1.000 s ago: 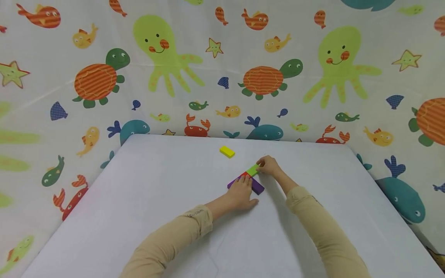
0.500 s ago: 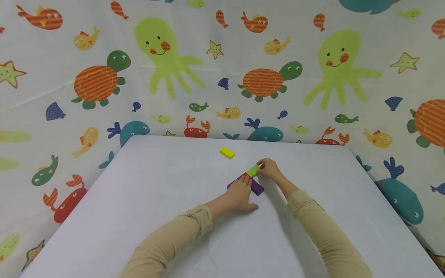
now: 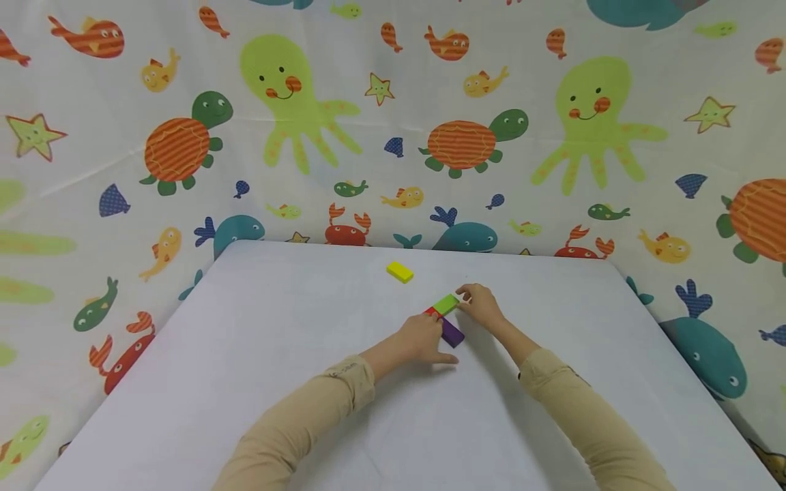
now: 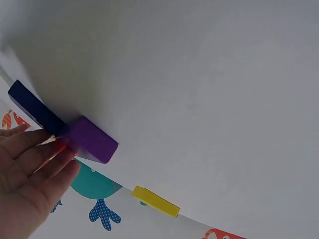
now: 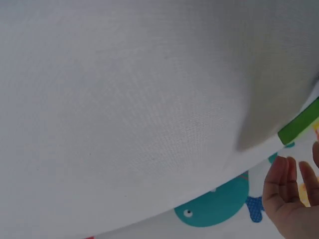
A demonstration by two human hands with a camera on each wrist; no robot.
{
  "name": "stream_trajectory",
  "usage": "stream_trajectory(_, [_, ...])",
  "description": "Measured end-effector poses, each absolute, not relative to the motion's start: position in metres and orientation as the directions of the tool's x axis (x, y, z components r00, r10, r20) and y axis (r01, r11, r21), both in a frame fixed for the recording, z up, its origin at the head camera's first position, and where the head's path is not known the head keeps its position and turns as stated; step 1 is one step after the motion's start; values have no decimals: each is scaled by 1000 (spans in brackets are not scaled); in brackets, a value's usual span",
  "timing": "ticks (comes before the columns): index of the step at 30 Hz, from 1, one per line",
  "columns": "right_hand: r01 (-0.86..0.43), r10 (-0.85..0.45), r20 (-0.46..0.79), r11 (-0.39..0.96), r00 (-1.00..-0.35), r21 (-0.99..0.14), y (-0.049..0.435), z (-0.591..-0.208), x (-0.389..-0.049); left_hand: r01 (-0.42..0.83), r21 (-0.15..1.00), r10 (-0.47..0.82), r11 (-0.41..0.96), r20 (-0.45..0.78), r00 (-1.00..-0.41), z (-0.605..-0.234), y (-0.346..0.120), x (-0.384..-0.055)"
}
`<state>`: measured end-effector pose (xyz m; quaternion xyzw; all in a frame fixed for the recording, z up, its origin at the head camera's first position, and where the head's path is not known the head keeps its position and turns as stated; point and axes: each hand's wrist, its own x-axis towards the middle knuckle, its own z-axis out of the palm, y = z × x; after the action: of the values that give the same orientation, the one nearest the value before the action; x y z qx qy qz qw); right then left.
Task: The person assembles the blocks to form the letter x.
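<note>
My left hand (image 3: 424,337) reaches over a row of blocks, its fingertips resting on the red block (image 3: 432,312) and its thumb held out to the side. A dark purple block (image 3: 452,332) extends to the right of the red one. Under the hand in the left wrist view is a brighter purple block (image 4: 92,139), hidden by that hand in the head view. A light green block (image 3: 446,304) adjoins the red block, pointing away to the back right. Just beyond its far end, my right hand (image 3: 483,305) hovers with loosely bent fingers, holding nothing.
A yellow block (image 3: 400,272) lies apart, farther back on the white table (image 3: 295,327). Behind the table's rear edge hangs a cloth (image 3: 381,191) printed with sea animals.
My right fingers have let go of the green block and drawn slightly away to the right. The left hand has arched and shifted a little, covering the left purple block.
</note>
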<state>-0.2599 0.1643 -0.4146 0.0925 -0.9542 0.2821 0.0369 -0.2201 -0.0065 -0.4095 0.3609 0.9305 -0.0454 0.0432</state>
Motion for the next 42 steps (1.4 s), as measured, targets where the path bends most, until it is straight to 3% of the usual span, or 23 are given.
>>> stream_trajectory(10, [-280,-247,132,850,-960,-447,161,-413,-251,687,1,680,727,-146,-719,-402,-9,-230])
stream_trajectory(18, [-358,-325,152,833,-934,-422,160,-416,-247,652,159,671,742,-147,-727,-398,-14,-238])
stream_trajectory(32, [-509,-470,198,765,-860,-395,159,-416,-244,720,305,775,624,-120,-620,-404,-31,-255])
stream_trajectory(42, [-553,-552,113,758,-826,-347,152,-419,-241,707,342,779,619,-155,-607,-410,-34,-255])
